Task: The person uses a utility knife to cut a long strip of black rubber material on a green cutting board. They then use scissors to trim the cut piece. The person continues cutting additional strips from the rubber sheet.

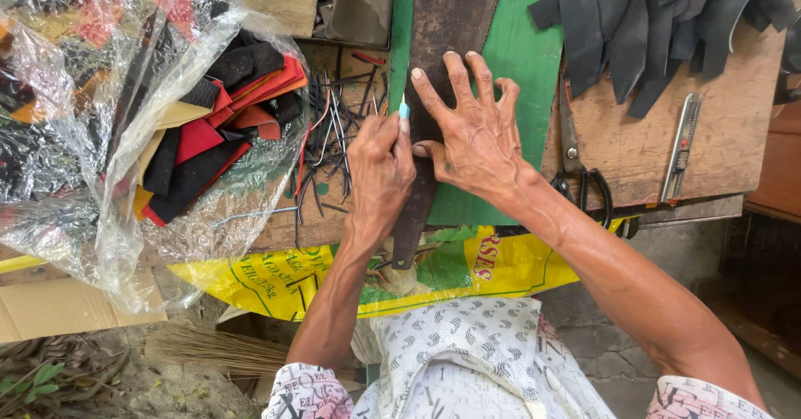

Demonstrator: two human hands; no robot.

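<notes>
I see the right hand pressed flat, fingers spread, on a long dark leather strip that runs up the green cutting mat; it grasps nothing, only pins the strip down. My left hand is clenched around a small tool with a light blue tip, the tip standing at the strip's left edge, just beside the right thumb. The strip's lower end hangs past the bench edge toward the yellow sack. Left of the hands, a scatter of thin dark offcuts lies on the wooden bench. Further left, a clear plastic bag holds red, black and yellow leather pieces. Right of the mat, scissors lie with handles toward me, and a utility knife rests well apart from them. Black leather pieces are piled at the top right. A straw broom lies on the ground below the bench
</notes>
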